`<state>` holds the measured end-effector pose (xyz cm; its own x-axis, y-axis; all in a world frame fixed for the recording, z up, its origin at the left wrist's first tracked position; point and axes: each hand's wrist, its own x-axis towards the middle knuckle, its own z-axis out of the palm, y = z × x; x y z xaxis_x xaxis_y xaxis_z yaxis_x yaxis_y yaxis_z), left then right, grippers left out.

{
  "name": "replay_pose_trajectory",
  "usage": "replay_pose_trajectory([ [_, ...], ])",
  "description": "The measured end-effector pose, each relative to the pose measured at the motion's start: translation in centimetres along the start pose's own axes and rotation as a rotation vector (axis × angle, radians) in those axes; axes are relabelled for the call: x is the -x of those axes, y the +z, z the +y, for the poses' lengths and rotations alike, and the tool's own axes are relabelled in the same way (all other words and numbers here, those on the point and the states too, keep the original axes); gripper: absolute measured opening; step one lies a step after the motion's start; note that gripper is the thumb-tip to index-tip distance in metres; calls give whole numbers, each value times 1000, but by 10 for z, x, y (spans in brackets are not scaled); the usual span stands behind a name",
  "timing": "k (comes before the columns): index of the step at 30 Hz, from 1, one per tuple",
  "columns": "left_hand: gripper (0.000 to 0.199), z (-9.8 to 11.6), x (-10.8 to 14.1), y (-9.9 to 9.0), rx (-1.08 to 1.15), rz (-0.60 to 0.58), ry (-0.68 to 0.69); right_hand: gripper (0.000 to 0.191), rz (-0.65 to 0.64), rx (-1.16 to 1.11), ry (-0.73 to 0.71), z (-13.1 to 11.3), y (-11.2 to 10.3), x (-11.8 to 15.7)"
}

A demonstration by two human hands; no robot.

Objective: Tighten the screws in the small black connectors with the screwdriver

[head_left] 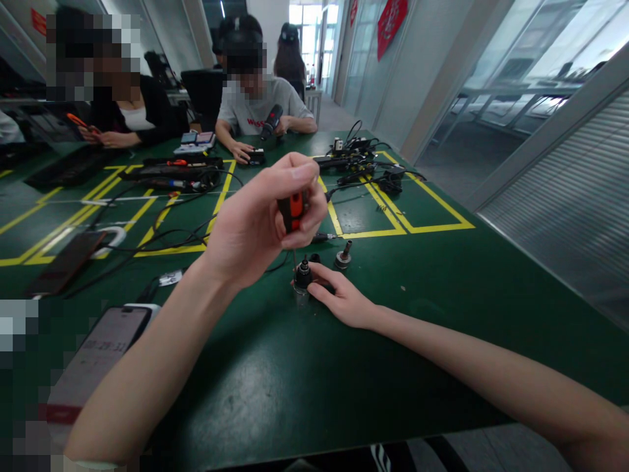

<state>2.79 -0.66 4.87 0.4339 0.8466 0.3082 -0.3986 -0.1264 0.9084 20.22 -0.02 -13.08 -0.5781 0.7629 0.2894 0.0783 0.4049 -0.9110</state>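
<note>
My left hand (268, 203) is wrapped round the red and black handle of a screwdriver (295, 211), raised above the table. Its thin shaft points straight down to the near side of a small black and metal cylindrical part (303, 275), which stands upright. Whether the tip touches that part I cannot tell. My right hand (344, 295) grips the part from the right, thumb in front and fingers partly hidden behind it. Just beyond my right hand stands a metal piece with a round base and a stem (343, 255).
The green table (417, 354) carries yellow tape lines. Tangled black cables and tools (358, 160) lie at the back right. On the left are a phone (111, 347), another dark phone (69, 262) and a tool tray (171, 174). Across the table a person (265, 108) holds a power drill (272, 122).
</note>
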Motion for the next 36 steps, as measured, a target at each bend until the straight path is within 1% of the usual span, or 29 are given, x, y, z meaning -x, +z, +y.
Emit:
replay_pose_trajectory([
  [1,31,1,0,0,-2,3,4,49,2,-3,-1,0,0,0],
  [4,48,1,-1,0,-22,-15,19,49,13,1,-5,2,0,0],
  [6,51,0,-2,-2,-28,-37,19,49,7,8,-7,3,-1,1],
  [8,46,-1,-3,-3,-17,-36,19,49,-1,8,-8,3,-1,1],
  [11,32,-4,-3,-3,4,-14,37,50,-8,5,-9,3,-1,1],
  [13,26,-5,-2,-3,11,-7,43,50,-9,7,-10,3,-1,1],
  [19,28,-4,-1,-4,14,-17,36,48,-3,4,-13,2,-2,1],
  [23,44,-2,-3,-3,-9,-22,37,47,-5,3,-13,0,-2,0],
  [25,48,-3,-4,-3,-19,-18,30,48,-2,-1,-9,1,-2,0],
  [31,23,-7,-2,-1,-9,27,46,50,-2,1,0,4,-1,1],
  [34,21,-6,-2,-1,-2,34,40,48,2,10,-10,3,-1,1],
  [36,25,-4,-2,-2,-3,21,23,48,0,13,-15,2,-1,1],
])
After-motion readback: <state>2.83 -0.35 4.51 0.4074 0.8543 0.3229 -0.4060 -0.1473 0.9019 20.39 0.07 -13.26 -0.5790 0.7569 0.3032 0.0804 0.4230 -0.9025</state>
